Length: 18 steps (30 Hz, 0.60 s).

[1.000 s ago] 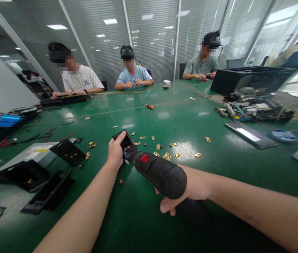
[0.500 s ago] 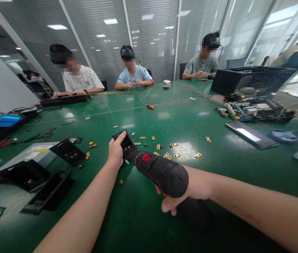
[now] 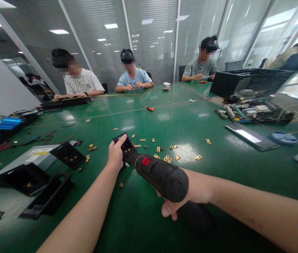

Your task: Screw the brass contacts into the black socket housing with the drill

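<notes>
My left hand (image 3: 116, 151) is closed around the edge of a black plastic housing (image 3: 128, 144), thumb along its top side. Brass-coloured terminals show inside the housing. In my right hand (image 3: 174, 205) is a black cordless drill (image 3: 162, 175) with a red switch on top; my fingers wrap its handle, partly hidden under the body. The drill's front end meets the lower part of the housing, and its bit is hidden from me. Several small brass plates (image 3: 166, 158) with holes lie on the green table just beyond the drill, with a few loose screws among them.
More black housings (image 3: 68, 154) stand at the left by a grey metal box (image 3: 30, 158). To the right lie a phone (image 3: 251, 136), a circuit board (image 3: 259, 109) and a black computer case (image 3: 249, 80). An orange screwdriver (image 3: 149, 109) lies mid-table. Several people sit across the table.
The view has tilted up slightly, so the scene sits a little lower. Both hands keep their hold, and the drill stays against the housing.
</notes>
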Each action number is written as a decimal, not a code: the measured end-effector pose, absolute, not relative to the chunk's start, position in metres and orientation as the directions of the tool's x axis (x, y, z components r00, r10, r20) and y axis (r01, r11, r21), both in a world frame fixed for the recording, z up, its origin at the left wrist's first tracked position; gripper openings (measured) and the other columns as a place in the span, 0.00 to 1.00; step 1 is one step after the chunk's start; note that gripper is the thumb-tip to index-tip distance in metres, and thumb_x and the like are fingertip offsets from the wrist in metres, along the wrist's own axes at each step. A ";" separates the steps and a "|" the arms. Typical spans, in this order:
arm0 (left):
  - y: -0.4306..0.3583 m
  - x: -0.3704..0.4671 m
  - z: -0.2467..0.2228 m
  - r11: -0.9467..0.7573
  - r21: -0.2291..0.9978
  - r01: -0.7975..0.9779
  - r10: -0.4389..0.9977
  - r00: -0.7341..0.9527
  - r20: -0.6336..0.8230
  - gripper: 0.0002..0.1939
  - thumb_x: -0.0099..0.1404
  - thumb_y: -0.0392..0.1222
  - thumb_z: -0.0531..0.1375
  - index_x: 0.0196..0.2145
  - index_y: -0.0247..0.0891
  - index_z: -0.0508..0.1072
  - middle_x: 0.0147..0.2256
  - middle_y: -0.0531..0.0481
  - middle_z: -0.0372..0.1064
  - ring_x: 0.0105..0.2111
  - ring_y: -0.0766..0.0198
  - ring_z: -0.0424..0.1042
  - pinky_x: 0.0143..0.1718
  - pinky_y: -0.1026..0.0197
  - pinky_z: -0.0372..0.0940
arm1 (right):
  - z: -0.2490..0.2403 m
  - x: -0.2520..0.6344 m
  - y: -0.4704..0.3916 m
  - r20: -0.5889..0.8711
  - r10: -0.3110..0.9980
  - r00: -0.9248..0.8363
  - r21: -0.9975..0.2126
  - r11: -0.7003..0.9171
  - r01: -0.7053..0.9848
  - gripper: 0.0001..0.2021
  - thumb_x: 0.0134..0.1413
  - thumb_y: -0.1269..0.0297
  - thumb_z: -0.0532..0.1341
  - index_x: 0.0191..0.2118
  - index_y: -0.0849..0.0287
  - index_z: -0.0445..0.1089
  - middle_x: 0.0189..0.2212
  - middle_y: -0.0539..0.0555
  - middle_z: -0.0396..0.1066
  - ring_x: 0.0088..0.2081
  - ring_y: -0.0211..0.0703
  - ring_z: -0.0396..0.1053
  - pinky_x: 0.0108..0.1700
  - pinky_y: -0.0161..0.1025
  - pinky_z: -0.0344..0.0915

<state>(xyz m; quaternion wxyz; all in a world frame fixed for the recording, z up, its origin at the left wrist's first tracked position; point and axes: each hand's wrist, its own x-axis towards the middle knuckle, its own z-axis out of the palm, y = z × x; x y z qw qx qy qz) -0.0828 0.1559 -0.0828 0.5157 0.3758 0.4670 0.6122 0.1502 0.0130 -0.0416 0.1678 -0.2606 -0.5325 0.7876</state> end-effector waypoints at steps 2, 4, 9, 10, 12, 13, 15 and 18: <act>0.155 -0.083 -0.082 -0.038 0.958 -0.283 0.984 -0.179 -0.014 0.19 0.50 0.51 0.71 0.33 0.37 0.71 0.23 0.51 0.72 0.23 0.54 0.76 0.28 0.51 0.74 | -0.042 0.150 0.013 -0.233 0.543 -0.807 -0.925 -0.381 0.010 0.19 0.36 0.68 0.77 0.35 0.65 0.70 0.23 0.49 0.75 0.25 0.36 0.73 0.32 0.34 0.70; 0.154 -0.082 -0.081 -0.044 0.957 -0.286 0.984 -0.177 -0.007 0.19 0.49 0.49 0.71 0.33 0.37 0.70 0.23 0.52 0.72 0.23 0.55 0.76 0.29 0.51 0.74 | -0.042 0.151 0.013 -0.234 0.546 -0.805 -0.919 -0.393 0.001 0.20 0.36 0.70 0.77 0.36 0.65 0.70 0.23 0.49 0.75 0.26 0.36 0.73 0.32 0.33 0.70; 0.154 -0.082 -0.081 -0.046 0.957 -0.285 0.980 -0.197 -0.011 0.18 0.48 0.46 0.71 0.33 0.37 0.70 0.23 0.52 0.72 0.24 0.53 0.76 0.30 0.49 0.73 | -0.044 0.150 0.013 -0.244 0.553 -0.797 -0.914 -0.406 -0.003 0.21 0.36 0.69 0.77 0.37 0.65 0.70 0.23 0.50 0.75 0.25 0.36 0.74 0.30 0.32 0.70; 0.154 -0.082 -0.081 -0.045 0.957 -0.285 0.980 -0.198 -0.013 0.18 0.48 0.46 0.70 0.33 0.37 0.70 0.23 0.51 0.73 0.24 0.53 0.76 0.30 0.49 0.73 | -0.043 0.150 0.013 -0.247 0.553 -0.796 -0.912 -0.411 -0.003 0.21 0.36 0.69 0.77 0.38 0.65 0.70 0.23 0.50 0.76 0.25 0.36 0.73 0.30 0.32 0.70; 0.155 -0.082 -0.081 -0.045 0.958 -0.282 0.980 -0.198 -0.013 0.17 0.48 0.46 0.70 0.33 0.37 0.70 0.23 0.51 0.73 0.24 0.53 0.76 0.30 0.49 0.73 | -0.042 0.150 0.012 -0.252 0.555 -0.793 -0.906 -0.423 -0.008 0.22 0.35 0.70 0.77 0.38 0.65 0.70 0.23 0.50 0.76 0.25 0.36 0.73 0.31 0.33 0.71; 0.155 -0.082 -0.081 -0.045 0.959 -0.281 0.980 -0.198 -0.012 0.17 0.48 0.46 0.70 0.33 0.37 0.71 0.23 0.51 0.73 0.24 0.53 0.76 0.30 0.50 0.73 | -0.042 0.150 0.012 -0.253 0.558 -0.791 -0.904 -0.427 -0.012 0.22 0.35 0.71 0.77 0.38 0.65 0.70 0.23 0.50 0.75 0.25 0.37 0.73 0.30 0.33 0.71; 0.155 -0.082 -0.081 -0.045 0.959 -0.279 0.980 -0.199 -0.012 0.17 0.48 0.46 0.70 0.33 0.37 0.71 0.23 0.51 0.73 0.24 0.53 0.76 0.30 0.50 0.73 | -0.041 0.150 0.012 -0.251 0.561 -0.789 -0.907 -0.421 -0.011 0.22 0.36 0.71 0.77 0.38 0.65 0.69 0.23 0.50 0.76 0.25 0.36 0.73 0.31 0.33 0.71; 0.155 -0.081 -0.081 -0.044 0.958 -0.282 0.977 -0.212 -0.018 0.17 0.48 0.46 0.70 0.32 0.37 0.71 0.23 0.52 0.72 0.24 0.55 0.76 0.30 0.51 0.73 | -0.042 0.150 0.013 -0.244 0.557 -0.794 -0.917 -0.399 0.002 0.21 0.36 0.69 0.77 0.38 0.65 0.70 0.22 0.49 0.75 0.25 0.36 0.73 0.31 0.32 0.70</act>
